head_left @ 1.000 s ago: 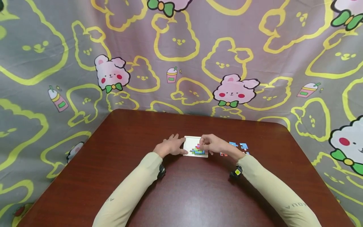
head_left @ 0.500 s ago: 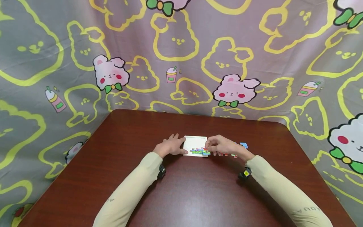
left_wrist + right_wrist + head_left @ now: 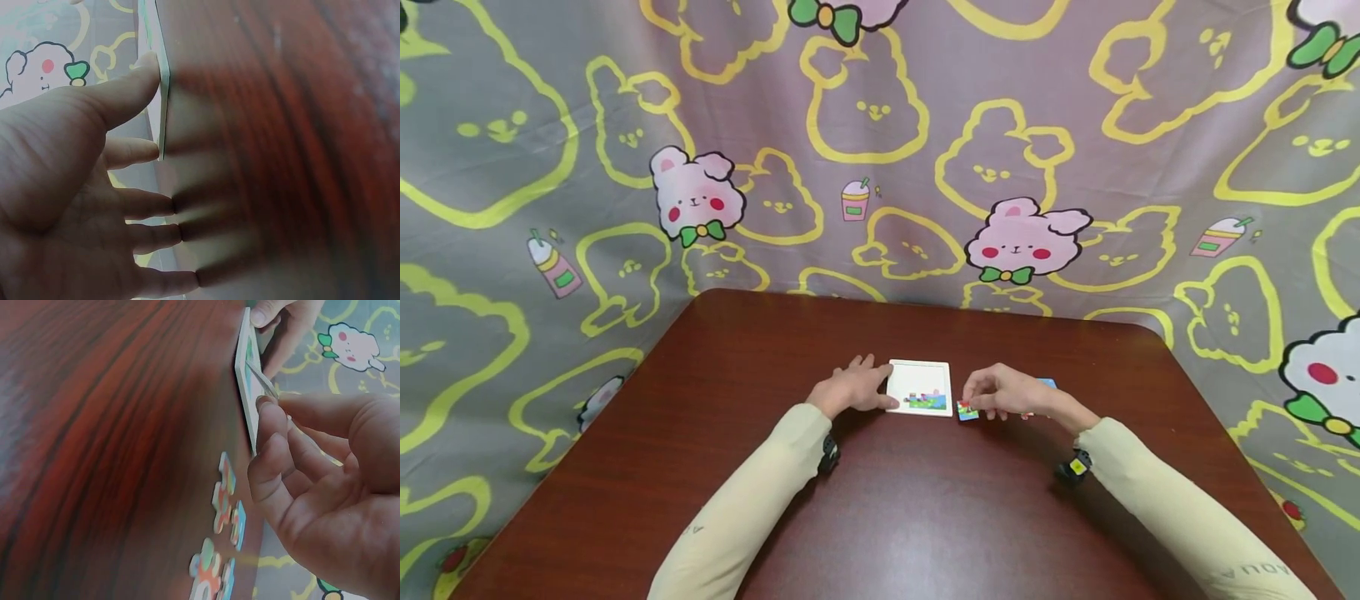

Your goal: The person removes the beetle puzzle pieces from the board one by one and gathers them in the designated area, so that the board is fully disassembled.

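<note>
A shallow white puzzle tray (image 3: 920, 363) lies on the table with joined picture pieces (image 3: 928, 402) along its lower right part. At its left side, my left hand (image 3: 847, 387) has its fingers spread. In the left wrist view the thumb and index fingertip touch the tray's edge (image 3: 164, 94), while the other fingertips reach down at the table. My right hand (image 3: 1003, 390) pinches a colourful puzzle piece (image 3: 967, 412) between thumb and fingertips, just right of the tray. The right wrist view shows that held puzzle piece (image 3: 264, 381) edge-on and tilted; its picture is hidden there.
Several loose puzzle pieces (image 3: 222, 506) lie on the table beneath and beyond my right hand; the forearm partly hides them in the head view. The dark red-brown table (image 3: 880, 500) ends at a patterned cloth curtain (image 3: 895, 125) at the back and sides.
My right hand has moved rightward from over the tray, carrying the pinched puzzle piece off past the tray's right edge. The left hand keeps its place.
</note>
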The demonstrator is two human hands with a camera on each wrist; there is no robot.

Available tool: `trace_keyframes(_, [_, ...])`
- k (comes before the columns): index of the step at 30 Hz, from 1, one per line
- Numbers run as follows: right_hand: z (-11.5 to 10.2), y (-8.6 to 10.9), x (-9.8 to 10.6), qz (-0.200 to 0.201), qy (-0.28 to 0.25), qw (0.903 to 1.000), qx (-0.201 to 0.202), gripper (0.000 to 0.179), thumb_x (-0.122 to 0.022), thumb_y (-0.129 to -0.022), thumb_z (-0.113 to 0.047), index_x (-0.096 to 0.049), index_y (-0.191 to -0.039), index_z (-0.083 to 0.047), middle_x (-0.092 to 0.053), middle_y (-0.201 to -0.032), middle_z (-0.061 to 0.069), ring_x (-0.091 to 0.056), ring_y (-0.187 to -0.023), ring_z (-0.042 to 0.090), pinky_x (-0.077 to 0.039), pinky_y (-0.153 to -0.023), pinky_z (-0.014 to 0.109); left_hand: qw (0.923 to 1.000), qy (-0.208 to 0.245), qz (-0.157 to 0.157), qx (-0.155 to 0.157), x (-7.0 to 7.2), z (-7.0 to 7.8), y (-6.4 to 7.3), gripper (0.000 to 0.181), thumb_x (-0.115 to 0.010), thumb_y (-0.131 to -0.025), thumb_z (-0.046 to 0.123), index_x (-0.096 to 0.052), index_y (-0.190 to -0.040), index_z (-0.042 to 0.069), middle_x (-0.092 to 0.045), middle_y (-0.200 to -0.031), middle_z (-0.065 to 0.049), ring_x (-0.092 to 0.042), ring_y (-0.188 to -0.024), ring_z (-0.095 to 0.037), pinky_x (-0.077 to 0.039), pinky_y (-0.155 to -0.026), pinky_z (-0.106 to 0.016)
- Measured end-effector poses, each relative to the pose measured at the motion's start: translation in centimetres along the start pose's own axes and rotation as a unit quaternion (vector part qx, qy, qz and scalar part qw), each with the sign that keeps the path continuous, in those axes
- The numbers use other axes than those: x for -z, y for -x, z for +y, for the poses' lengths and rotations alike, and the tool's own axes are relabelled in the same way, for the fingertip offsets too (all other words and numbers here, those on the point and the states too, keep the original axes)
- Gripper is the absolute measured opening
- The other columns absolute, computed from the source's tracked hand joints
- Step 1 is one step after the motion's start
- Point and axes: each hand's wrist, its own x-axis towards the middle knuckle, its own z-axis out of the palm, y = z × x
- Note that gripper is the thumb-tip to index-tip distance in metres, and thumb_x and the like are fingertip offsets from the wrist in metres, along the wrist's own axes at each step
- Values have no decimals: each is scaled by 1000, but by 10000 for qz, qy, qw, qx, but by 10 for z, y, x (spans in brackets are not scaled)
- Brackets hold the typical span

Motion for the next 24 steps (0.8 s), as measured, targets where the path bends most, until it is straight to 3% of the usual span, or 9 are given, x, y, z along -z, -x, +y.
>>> trace_keyframes(15, [11,26,2,-533,-52,9986,-52,7,-63,-95,-12,-65,-96,-5,-66,-77,12,-61,-59,21,-52,-50,31,10000,-55,25,-47,2,-1,2,75,-57,-95,52,-27,-157,22,-16,-164,-16,-11,-153,-37,-19,-118,-62])
trace_keyframes(24, [12,31,-3,-509,-138,9985,-140,14,-68,-92,-15,-64,-87,-3,-66,-70,14,-58,-54,18,-50,-46,28,9999,-43,-48,-91,1,-4,5,75,-57,-95,52,-26,-157,23,-15,-164,-17,-10,-153,-38,-18,-118,-63])
